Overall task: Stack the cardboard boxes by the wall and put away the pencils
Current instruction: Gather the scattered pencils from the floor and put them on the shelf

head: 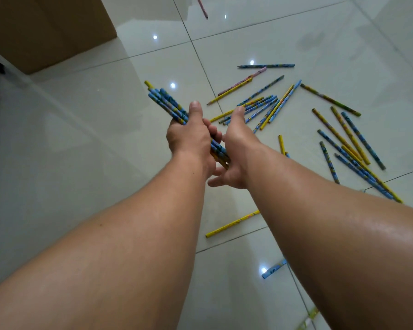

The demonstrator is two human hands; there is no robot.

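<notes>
Cardboard box [45,27] at far left. The left hand [191,141] grips a pencil bundle [168,103] — its long axis slants up-left, away from the person. The right hand [234,151], fingers spread, perhaps touches its near end — loose pencils [267,108] lie scattered on the floor [81,151] to the right.

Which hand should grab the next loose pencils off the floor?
Right, probably. The left hand grips the pencil bundle, so it is occupied. The right hand is open beside the bundle's lower end, and most loose pencils lie on the tiled floor on its side.
</notes>
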